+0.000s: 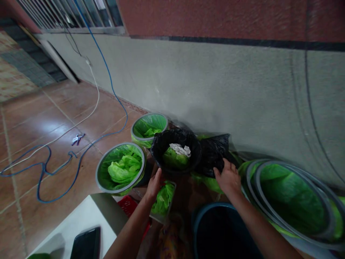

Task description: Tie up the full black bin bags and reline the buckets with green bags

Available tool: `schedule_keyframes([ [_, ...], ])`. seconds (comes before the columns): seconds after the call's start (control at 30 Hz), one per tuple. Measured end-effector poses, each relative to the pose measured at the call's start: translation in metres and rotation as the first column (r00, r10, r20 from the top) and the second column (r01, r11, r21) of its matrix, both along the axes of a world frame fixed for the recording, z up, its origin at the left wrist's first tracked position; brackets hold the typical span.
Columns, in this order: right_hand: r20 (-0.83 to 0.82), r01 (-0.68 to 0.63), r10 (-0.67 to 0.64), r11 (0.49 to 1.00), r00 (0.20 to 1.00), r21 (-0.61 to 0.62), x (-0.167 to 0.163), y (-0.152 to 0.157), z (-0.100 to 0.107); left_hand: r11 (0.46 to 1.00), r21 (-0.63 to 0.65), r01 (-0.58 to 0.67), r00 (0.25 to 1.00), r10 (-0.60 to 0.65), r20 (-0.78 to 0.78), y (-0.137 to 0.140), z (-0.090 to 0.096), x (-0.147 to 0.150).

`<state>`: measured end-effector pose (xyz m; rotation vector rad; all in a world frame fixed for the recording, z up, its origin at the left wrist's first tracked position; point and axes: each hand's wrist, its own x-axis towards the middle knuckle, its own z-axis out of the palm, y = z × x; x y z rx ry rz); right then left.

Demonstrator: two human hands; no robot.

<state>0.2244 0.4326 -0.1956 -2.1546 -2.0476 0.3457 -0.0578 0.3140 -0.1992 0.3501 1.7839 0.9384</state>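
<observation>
A bin lined with a black bag (159,147) stands by the wall, holding a green plastic bag (172,159) and crumpled white paper (181,149). My left hand (153,186) hovers just in front of it, fingers stretched forward, with nothing visible in them. To the right of that bin, more black plastic (214,149) sits over some green plastic. My right hand (228,177) is at its near edge with thumb and fingers apart; whether it touches the plastic is hard to tell. Below my left hand is a small rectangular bin with green plastic (164,198).
Two grey-rimmed bins with green liners (126,167) (149,126) stand left. Stacked green-lined bins (293,198) fill the right. A dark blue bin (199,216) is close below. A phone (85,244) lies on a white surface (78,219). Blue hose (78,172) and keys (77,139) lie on the floor.
</observation>
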Motion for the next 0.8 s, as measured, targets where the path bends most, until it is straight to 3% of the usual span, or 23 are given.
schedule_keyframes([
  [0.17, -0.395, -0.024, -0.036, 0.989, 0.918, -0.144, -0.036, -0.032, 0.01, 1.0, 0.0, -0.019, 1.0, 0.019, -0.011, -0.027, -0.003, -0.015],
  [0.37, -0.594, -0.145, -0.001, 0.969, 0.804, -0.199, -0.067, -0.097, 0.02, 0.996, -0.008, 0.09, 0.988, -0.09, -0.123, -0.065, -0.006, -0.001],
  [0.57, -0.642, -0.222, 0.028, 0.949, 0.766, -0.223, -0.041, -0.168, 0.034, 0.957, -0.037, 0.286, 0.939, -0.288, -0.19, -0.127, -0.002, 0.038],
  [0.67, -0.636, -0.203, -0.031, 0.935, 0.771, -0.292, -0.022, -0.186, 0.045, 0.925, -0.026, 0.379, 0.901, -0.375, -0.216, -0.153, 0.016, 0.044],
  [0.8, -0.668, -0.127, -0.132, 0.937, 0.733, -0.324, -0.005, -0.192, 0.064, 0.914, 0.019, 0.405, 0.894, -0.392, -0.216, -0.179, 0.046, 0.031],
])
